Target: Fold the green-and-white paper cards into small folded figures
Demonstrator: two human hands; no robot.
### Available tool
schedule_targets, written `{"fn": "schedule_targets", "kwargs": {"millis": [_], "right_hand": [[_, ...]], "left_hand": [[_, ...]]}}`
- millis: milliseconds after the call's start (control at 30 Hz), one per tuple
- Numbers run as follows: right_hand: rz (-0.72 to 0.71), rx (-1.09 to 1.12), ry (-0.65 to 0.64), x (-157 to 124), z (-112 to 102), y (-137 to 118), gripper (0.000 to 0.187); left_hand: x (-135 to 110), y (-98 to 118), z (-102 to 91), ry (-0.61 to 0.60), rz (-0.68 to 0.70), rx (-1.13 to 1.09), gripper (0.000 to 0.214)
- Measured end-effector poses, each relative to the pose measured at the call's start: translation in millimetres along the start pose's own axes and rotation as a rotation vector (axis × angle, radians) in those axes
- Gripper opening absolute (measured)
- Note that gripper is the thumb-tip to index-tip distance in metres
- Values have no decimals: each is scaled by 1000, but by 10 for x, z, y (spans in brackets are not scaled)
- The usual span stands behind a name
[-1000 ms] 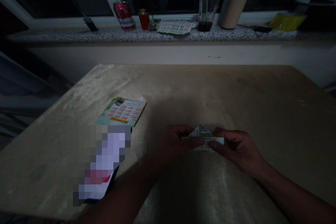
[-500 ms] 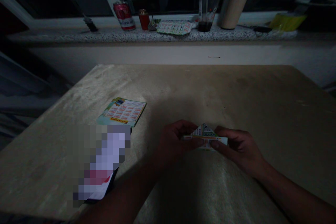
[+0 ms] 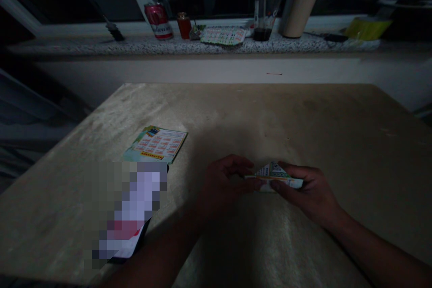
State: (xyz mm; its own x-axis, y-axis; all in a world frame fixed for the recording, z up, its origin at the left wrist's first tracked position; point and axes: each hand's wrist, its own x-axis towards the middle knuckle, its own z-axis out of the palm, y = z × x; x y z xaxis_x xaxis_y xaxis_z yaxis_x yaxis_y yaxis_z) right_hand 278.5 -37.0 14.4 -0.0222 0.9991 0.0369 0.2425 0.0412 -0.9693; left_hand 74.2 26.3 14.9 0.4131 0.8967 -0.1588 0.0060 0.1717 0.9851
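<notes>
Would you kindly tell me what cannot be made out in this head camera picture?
Head view, dim throughout:
- folded paper: lower part hidden by fingers of the left hand and right hand; print too small.
- flat object at the table's near left: pixelated blur.
- flyer: text too small.
- cardboard tube on the sill: top cut off by the upper edge.

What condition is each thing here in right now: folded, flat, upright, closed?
folded leaflet: creased to a point, pinched at both ends.
left hand: fingers closed on its left end.
right hand: fingers closed on its right end.
flat leaflet: unfolded, lying on the table.
red can: upright on the sill.
lidded cup: upright, lid on, dark drink only at the bottom.
</notes>
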Motion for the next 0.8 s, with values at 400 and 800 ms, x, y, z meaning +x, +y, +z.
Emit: {"fn": "schedule_targets", "kwargs": {"millis": [400,800], "right_hand": [[26,78,-38,31,-13,-22,21],[-6,-35,23,47,-34,-76,21]], "left_hand": [[6,63,-10,-20,-93,-72,45],[19,71,-86,11,12,-88,28]]}}
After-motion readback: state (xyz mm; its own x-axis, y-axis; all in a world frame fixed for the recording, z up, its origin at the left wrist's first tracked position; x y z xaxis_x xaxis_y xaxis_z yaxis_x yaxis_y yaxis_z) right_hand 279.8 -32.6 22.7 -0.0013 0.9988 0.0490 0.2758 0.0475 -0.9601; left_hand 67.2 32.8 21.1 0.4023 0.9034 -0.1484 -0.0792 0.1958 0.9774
